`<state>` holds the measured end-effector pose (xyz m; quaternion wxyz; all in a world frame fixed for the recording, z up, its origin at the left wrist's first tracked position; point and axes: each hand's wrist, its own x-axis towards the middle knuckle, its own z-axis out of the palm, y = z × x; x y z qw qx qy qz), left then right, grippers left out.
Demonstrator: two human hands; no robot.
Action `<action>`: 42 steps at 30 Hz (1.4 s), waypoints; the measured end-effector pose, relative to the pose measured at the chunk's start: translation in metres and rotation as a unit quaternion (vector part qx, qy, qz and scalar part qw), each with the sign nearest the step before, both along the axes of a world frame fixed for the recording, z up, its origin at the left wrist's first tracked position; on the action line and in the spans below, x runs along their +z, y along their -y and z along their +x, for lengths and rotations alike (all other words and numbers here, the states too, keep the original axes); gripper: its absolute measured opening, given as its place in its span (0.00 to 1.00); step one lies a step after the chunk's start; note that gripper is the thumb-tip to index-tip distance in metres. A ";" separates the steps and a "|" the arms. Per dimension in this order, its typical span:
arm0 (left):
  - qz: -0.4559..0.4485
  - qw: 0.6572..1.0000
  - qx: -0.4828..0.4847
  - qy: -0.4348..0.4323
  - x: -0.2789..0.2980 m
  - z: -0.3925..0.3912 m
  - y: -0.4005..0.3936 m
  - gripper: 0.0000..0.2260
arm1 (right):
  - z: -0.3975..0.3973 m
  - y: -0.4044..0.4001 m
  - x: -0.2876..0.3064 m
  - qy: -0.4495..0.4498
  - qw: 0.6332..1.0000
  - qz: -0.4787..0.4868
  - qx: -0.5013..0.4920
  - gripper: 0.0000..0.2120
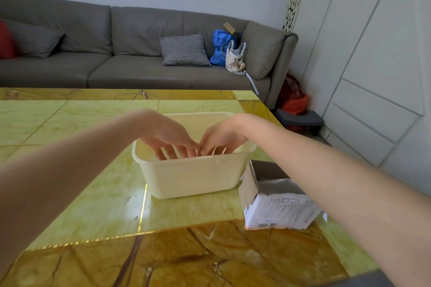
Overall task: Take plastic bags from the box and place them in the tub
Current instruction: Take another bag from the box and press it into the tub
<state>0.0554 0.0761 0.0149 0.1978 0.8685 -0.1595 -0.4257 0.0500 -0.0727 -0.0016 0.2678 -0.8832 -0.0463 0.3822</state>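
A cream plastic tub [191, 177] stands in the middle of the table. Both hands reach down into it from above. My left hand [168, 135] has straight, spread fingers pointing into the tub, and my right hand [224, 137] meets it fingertip to fingertip. Pale thin strips of plastic bags [177, 152] show between the fingers just above the near rim. The tub's near wall hides the fingertips and whatever lies on the bottom. An opened cardboard box [275, 207] with a white label sits right of the tub, under my right forearm; its inside looks dark.
The green and brown marble-patterned table [186, 258] ends close behind the tub and right of the box. A grey sofa [130, 53] with cushions and bags runs along the far wall. White cabinets [373, 77] stand at the right.
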 end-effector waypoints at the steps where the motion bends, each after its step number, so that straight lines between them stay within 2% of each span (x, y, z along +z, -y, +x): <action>1: 0.033 0.999 0.008 -0.002 -0.006 0.002 0.000 0.14 | 0.000 -0.001 -0.002 0.001 1.000 -0.011 -0.006 0.11; 5: 0.158 0.986 0.022 0.044 -0.024 0.015 0.000 0.19 | 0.008 -0.001 -0.011 0.008 0.998 -0.055 -0.030 0.13; 8: 0.173 0.982 0.018 0.071 -0.025 0.019 0.001 0.19 | 0.014 0.001 -0.014 0.024 0.993 -0.112 -0.018 0.16; 11: 0.106 0.989 0.031 0.098 -0.013 0.013 0.008 0.14 | 0.010 0.003 -0.008 0.057 0.993 -0.100 -0.034 0.15; 16: 0.004 0.976 0.021 0.216 0.017 -0.012 0.039 0.12 | -0.017 0.017 0.030 0.118 0.991 -0.038 -0.049 0.08; 20: -0.122 0.946 -0.021 0.299 0.031 -0.043 0.068 0.11 | -0.052 0.049 0.056 0.146 0.986 -0.052 -0.056 0.06; 22: -0.151 0.940 -0.036 0.303 0.027 -0.058 0.080 0.10 | -0.071 0.070 0.061 0.163 0.981 -0.083 -0.066 0.05; 24: -0.136 0.943 -0.072 0.295 0.017 -0.073 0.090 0.10 | -0.091 0.087 0.059 0.160 0.976 -0.134 -0.057 0.06; 26: -0.102 0.939 -0.116 0.306 0.008 -0.087 0.097 0.10 | -0.109 0.094 0.048 0.152 0.970 -0.189 -0.033 0.03; 27: -0.080 0.936 -0.134 0.315 0.004 -0.093 0.100 0.10 | -0.117 0.095 0.040 0.159 0.963 -0.218 -0.013 0.05; 29: -0.043 0.929 -0.163 0.329 -0.003 -0.101 0.103 0.11 | -0.128 0.093 0.023 0.184 0.944 -0.273 0.021 0.09; 32: -0.016 0.927 -0.175 0.332 -0.010 -0.107 0.103 0.12 | -0.134 0.093 0.005 0.244 0.908 -0.338 0.047 0.09; 36: -0.020 0.923 -0.167 0.347 -0.013 -0.110 0.102 0.12 | -0.131 0.098 -0.003 0.292 0.885 -0.357 0.057 0.06; 42: -0.020 0.919 -0.177 0.353 -0.014 -0.108 0.104 0.12 | -0.123 0.098 0.003 0.309 0.874 -0.369 0.064 0.09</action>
